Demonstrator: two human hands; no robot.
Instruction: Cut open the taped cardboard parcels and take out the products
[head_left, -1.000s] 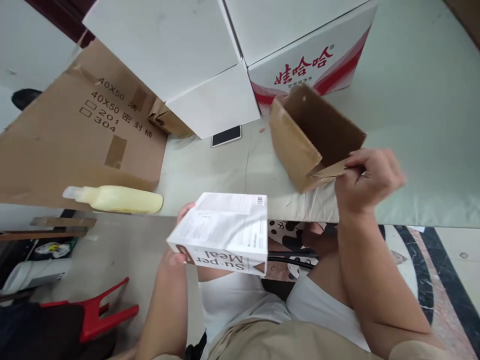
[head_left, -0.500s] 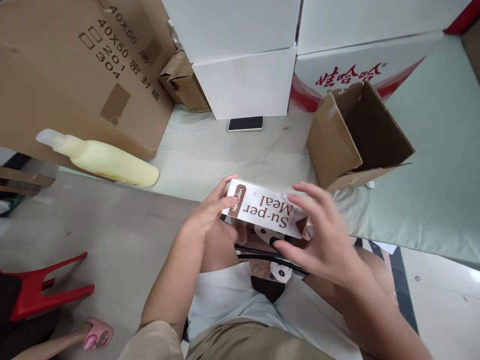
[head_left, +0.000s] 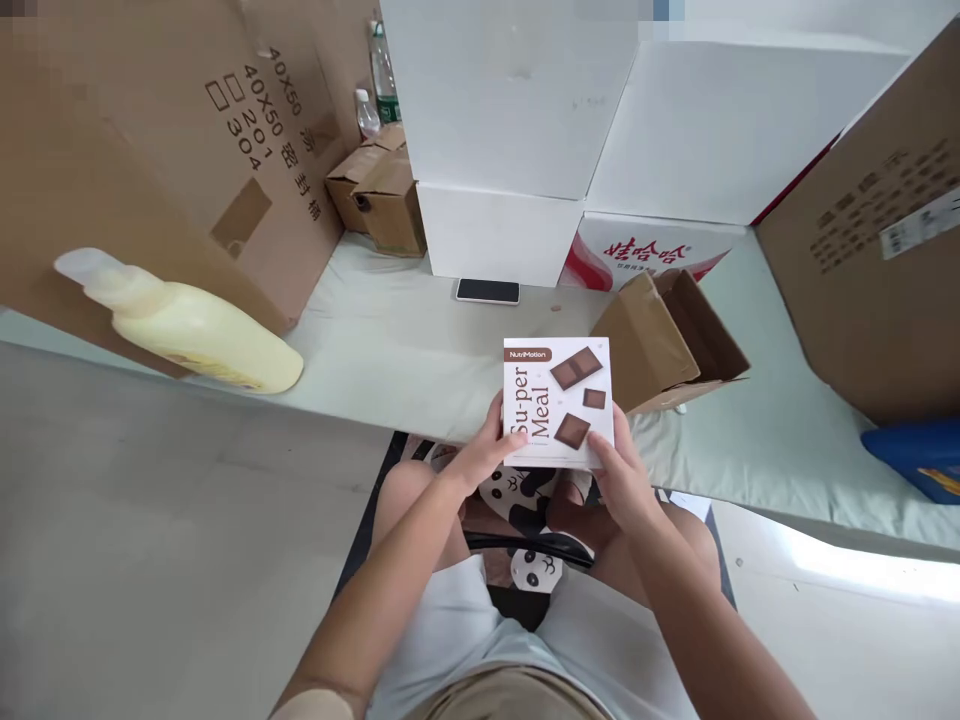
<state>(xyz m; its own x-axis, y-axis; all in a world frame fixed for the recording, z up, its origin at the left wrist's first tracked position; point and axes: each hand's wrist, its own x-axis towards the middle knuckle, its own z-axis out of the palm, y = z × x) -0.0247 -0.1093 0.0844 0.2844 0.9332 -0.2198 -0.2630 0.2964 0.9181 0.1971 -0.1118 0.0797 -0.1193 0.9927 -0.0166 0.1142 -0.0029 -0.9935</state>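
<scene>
A white box (head_left: 566, 400) printed "Su-per Meal" with brown chocolate pictures faces up toward me, above my lap. My left hand (head_left: 487, 445) grips its left edge, thumb on the front face. On the right edge, my right hand (head_left: 621, 462) holds it with the thumb near the lower corner. The fingers behind the box are hidden. Just beyond it to the right stands an open brown carton (head_left: 645, 345) on the cloth-covered table (head_left: 375, 345).
A pale yellow bottle (head_left: 210, 325) lies near the left table edge beside a large carton (head_left: 172, 150). A phone (head_left: 487, 291) rests against white boxes (head_left: 499, 230). Small cartons (head_left: 390, 200) stand behind left; a blue object (head_left: 919, 458) is at right.
The white box has turned so its broad front faces me. My right hand, open beside it before, now grips its right side. The view has shifted, and the red stool is out of view.
</scene>
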